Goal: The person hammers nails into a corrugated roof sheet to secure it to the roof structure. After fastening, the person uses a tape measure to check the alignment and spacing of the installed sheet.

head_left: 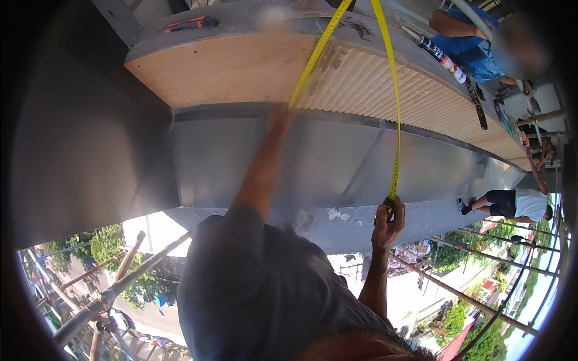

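Observation:
My right hand is closed around the small dark case of a tape measure. From the case a long yellow blade runs up out of the top of the picture, and a second length slants back down to the lower edge of a plywood panel. My left hand is closed at the blade's end there, against the panel's lower edge; its fingers are blurred. Beside the left hand, the plain plywood panel meets a ribbed, tan-coloured strip that stretches off to the right.
A red and black cutter knife and a sealant tube lie on the ledge above. Smooth grey panels line the wall below. Two other people work at right, one in blue, one in white. Scaffold poles stand outside, high above a street.

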{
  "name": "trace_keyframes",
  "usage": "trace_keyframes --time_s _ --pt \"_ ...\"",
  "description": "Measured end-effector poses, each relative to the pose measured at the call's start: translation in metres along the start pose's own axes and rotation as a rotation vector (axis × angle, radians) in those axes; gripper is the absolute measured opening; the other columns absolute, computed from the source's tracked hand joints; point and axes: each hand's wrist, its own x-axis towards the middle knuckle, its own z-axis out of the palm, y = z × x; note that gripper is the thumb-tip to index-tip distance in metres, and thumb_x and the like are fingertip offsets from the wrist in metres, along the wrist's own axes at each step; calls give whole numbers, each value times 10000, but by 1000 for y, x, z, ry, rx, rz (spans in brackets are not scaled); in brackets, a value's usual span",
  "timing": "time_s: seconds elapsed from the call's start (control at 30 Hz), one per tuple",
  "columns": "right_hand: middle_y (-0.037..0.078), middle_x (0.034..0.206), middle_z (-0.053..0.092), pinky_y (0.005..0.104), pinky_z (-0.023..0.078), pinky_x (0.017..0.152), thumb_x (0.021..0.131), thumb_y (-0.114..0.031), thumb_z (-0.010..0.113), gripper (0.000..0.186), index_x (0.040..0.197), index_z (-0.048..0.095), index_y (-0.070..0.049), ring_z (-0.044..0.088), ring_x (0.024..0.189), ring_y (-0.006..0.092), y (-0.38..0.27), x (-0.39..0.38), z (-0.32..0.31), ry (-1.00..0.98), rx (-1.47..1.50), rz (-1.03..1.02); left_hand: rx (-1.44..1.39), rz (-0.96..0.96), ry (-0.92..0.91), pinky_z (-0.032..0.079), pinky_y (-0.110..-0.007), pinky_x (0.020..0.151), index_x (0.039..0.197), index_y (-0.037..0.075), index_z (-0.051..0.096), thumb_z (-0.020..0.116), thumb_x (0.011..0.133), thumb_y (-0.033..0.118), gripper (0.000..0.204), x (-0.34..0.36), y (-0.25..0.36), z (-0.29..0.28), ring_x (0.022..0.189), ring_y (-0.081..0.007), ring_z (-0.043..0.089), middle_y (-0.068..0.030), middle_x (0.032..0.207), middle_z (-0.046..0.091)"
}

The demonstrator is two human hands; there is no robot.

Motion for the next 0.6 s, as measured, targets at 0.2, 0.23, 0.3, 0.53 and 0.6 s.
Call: trace_keyframes --time_s 0.2,0.23,0.3,0.53,0.6 --pt "94 974 643 371 510 739 870 -174 677 349 1197 667 -50 622 882 228 -2 62 7 -67 -158 -134 139 40 234 543 -501 908 1151 83 642 605 956 182 222 29 -29 63 1048 -362 645 -143 1150 658" --pt "91 968 644 369 512 736 868 -167 675 348 1197 668 -54 624 874 225 -3 70 8 -82 -201 -144 197 52 234 549 -498 896 1149 82 640 604 955 177 219 32 -32 71 1039 -364 646 -142 1135 663" --pt "89 959 642 365 514 738 869 -150 669 340 1195 669 -51 628 852 222 0 80 10 -82 -184 -100 206 156 335 555 -498 876 1136 80 642 610 953 182 211 35 -39 77 1010 -361 656 -138 1083 673" --pt "63 946 641 352 513 723 869 -112 668 320 1181 688 -48 625 830 178 16 89 7 -53 -134 -19 56 75 212 553 -526 872 1114 104 664 596 977 261 219 39 -32 71 990 -398 678 -143 1057 701" --pt "55 945 638 348 507 720 869 -111 669 326 1187 690 -47 617 833 166 18 92 7 -59 -138 -27 64 49 200 556 -526 867 1119 105 668 603 974 251 216 40 -28 70 986 -396 684 -143 1070 705"
